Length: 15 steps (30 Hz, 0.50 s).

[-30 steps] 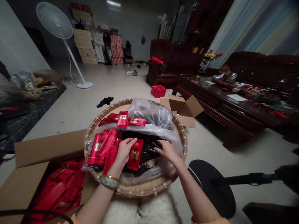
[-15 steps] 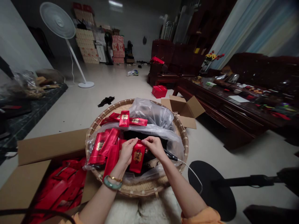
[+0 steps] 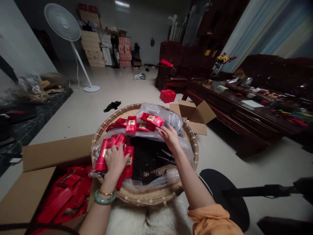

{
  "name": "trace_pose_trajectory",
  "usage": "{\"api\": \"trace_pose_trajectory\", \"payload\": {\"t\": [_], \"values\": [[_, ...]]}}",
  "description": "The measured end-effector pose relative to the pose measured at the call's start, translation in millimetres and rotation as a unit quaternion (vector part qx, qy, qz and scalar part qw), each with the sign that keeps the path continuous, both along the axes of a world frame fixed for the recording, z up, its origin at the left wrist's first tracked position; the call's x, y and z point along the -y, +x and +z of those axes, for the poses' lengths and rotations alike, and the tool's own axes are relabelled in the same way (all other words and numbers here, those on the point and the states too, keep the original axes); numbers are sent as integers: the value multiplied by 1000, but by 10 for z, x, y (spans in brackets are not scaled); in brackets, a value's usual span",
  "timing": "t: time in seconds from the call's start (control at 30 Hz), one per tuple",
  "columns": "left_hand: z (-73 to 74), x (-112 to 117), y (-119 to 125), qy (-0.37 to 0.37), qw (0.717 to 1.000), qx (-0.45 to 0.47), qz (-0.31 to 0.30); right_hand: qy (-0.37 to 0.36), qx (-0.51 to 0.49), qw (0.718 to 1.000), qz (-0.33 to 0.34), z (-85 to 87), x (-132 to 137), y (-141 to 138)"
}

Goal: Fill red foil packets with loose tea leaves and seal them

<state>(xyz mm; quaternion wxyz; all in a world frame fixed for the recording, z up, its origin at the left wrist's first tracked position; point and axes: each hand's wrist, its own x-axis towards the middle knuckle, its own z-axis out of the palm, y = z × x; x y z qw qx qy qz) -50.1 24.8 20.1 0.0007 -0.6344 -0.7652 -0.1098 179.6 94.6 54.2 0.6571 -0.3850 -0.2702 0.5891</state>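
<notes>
1. Surroundings: woven tray (image 3: 146,196) holds a clear bag (image 3: 162,115) w/ loose dark tea (image 3: 146,156). Open carton (image 3: 36,153) of red packets sits at L. Bag folds rise just behind the far pile (image 3: 132,124).
2. L hand (image 3: 116,160): palm down, fingers spread flat on the near-L packet stack (image 3: 104,156).
3. R hand (image 3: 169,137): reached fwd, fingers loosely extended. Tips are just beside the top packet (image 3: 151,119) on the far pile; I can't tell if they touch.
4. Vs 0.5 s ago: both hands pinched one packet over the tea. Now neither pinches anything, and the far pile has one more.

Crumpled plastic bag (image 3: 175,121) hems the tea pile (image 3: 146,156) (open above)
</notes>
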Motion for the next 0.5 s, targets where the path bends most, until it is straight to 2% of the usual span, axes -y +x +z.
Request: {"api": "trace_pose_trajectory", "payload": {"t": [0.1, 0.3, 0.4, 0.5], "values": [[-32, 36, 48, -55, 997, -53, -21, -8, 24, 1000, 18, -108, 49, -76], [-137, -28, 112, -15, 998, -49, -28, 43, 114, 992, 15, -342, 231, -148], [-173, -86, 49, 20, 999, 34, -32, 87, 188, 978, -26, -396, 313, -183], [-192, -142, -9, 42, 977, 207, -37, 156, 294, 941, -60, -464, 439, -260]]}}
